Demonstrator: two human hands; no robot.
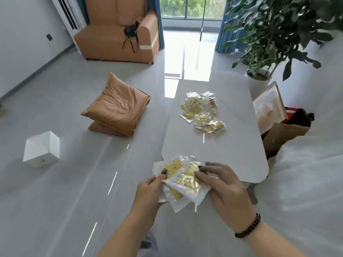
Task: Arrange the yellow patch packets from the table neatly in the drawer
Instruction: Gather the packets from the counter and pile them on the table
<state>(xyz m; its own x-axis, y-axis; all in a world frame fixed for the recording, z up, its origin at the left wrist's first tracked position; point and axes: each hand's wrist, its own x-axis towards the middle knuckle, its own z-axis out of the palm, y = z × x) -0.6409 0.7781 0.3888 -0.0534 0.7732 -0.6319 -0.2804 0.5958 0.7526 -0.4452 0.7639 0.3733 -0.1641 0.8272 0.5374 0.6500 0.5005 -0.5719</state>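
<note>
i hold a fanned bunch of yellow patch packets [182, 182] in both hands just over the near end of the tabletop [213, 149]. my left hand [148, 193] pinches them from below with the thumb on top; my right hand [228, 193] grips their right edge with curled fingers. a loose pile of packets [201, 112] lies farther along the tabletop.

Home living room, orange armchair [118, 28], floor cushions [117, 106], potted plant [274, 32]
</note>
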